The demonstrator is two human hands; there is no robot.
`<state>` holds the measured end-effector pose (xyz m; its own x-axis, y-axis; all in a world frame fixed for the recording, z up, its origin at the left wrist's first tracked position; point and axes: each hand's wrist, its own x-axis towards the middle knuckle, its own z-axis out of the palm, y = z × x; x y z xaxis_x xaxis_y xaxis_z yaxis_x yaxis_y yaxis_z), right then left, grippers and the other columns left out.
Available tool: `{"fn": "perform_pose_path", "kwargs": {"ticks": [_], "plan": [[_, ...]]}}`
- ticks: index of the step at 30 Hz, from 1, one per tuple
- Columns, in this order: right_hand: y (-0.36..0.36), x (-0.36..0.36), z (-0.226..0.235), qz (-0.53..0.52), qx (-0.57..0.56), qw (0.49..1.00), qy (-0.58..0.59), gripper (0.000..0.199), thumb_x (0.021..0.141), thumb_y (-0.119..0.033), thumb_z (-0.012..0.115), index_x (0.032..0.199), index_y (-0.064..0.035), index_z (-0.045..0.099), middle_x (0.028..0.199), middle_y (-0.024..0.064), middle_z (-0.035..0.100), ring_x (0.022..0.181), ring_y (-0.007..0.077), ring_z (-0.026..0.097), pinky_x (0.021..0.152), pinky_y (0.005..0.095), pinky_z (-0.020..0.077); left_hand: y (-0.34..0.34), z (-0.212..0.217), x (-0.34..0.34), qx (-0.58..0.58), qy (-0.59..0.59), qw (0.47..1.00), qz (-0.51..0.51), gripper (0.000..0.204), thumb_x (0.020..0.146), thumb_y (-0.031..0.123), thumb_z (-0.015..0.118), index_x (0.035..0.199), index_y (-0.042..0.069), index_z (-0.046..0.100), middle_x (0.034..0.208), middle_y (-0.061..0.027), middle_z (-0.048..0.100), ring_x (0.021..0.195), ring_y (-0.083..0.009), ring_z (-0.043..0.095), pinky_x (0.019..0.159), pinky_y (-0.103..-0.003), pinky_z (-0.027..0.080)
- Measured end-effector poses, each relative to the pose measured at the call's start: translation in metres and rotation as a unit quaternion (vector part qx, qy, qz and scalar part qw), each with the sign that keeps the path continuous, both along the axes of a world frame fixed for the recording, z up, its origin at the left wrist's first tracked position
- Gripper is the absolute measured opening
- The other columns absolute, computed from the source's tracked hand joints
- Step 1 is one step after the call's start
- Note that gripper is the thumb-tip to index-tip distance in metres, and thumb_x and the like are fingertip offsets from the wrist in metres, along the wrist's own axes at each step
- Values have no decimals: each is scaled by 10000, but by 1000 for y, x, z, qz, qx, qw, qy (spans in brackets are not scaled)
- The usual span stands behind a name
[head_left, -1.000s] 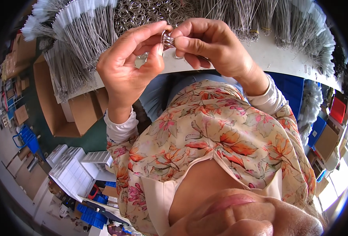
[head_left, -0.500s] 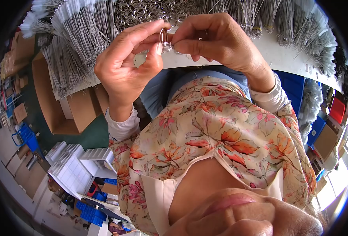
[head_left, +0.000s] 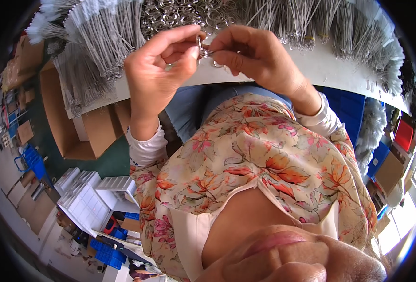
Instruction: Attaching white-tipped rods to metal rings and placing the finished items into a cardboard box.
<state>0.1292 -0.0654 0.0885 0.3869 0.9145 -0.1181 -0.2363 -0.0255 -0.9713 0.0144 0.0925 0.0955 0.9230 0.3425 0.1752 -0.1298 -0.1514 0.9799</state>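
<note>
Over the near part of the white table, my left hand [head_left: 158, 70] pinches a shiny metal ring [head_left: 199, 42] between thumb and fingertips. The ring shows nearly edge-on. Close beside it, my right hand [head_left: 259, 58] has its thumb and forefinger closed on small metal rings [head_left: 208, 53] that touch the held ring. Part of one more ring pokes out below the right thumb. The fingers hide how these rings are joined. Just beyond both hands lies a heap of loose metal rings [head_left: 180, 13].
Bundles of thin wire brushes with pale bristles lie on the table [head_left: 330, 63], left [head_left: 100, 37] and right [head_left: 288, 21] of the heap. An open cardboard box [head_left: 69, 117] stands below the left edge. Further left are white plastic crates [head_left: 88, 199] and a blue bin [head_left: 33, 160].
The ring in my left hand has turned from facing me to nearly edge-on. My left hand has shifted slightly right, and the right hand has dropped a little toward me.
</note>
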Motion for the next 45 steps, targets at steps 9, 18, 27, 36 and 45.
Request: {"fn": "perform_pose_path", "kwargs": {"ticks": [9, 18, 27, 36, 45], "plan": [[-12, -29, -102, -37, 32, 741, -669, 189, 691, -93, 566, 877, -107, 596, 828, 24, 542, 843, 192, 558, 698, 315, 472, 115, -16, 27, 504, 166, 824, 198, 190, 794, 226, 666, 895, 67, 650, 854, -90, 651, 671, -211, 622, 600, -311, 471], [-8, 16, -69, -159, 94, 741, -645, 187, 731, -134, 646, 909, -89, 607, 864, 38, 582, 807, 207, 565, 695, 323, 497, 138, -38, 28, 584, 234, 757, 178, 214, 852, 297, 576, 870, 87, 612, 785, -115, 624, 727, -288, 614, 639, -377, 469], [-56, 131, -49, -319, -223, 630, -673, 158, 811, -275, 641, 927, -169, 645, 860, 17, 617, 738, 227, 625, 618, 323, 493, 155, 7, -4, 74, -99, 927, 355, 210, 931, 113, 475, 1018, -66, 544, 776, -112, 585, 630, -163, 579, 639, -322, 563], [-66, 149, -26, -391, -79, 760, -514, 197, 878, -248, 567, 897, -59, 618, 731, 20, 615, 679, 137, 614, 620, 260, 476, 256, -49, -66, 252, 325, 835, 366, 399, 755, 424, 676, 843, 35, 667, 732, -102, 639, 586, -198, 575, 524, -321, 429], [-191, 207, 29, -607, 6, 672, -423, 166, 925, -168, 469, 908, -51, 586, 722, -1, 515, 712, 88, 503, 601, 259, 415, 305, -111, -97, 476, 330, 781, 234, 279, 843, 222, 577, 798, -51, 608, 761, -253, 601, 634, -340, 539, 627, -396, 438]]}}
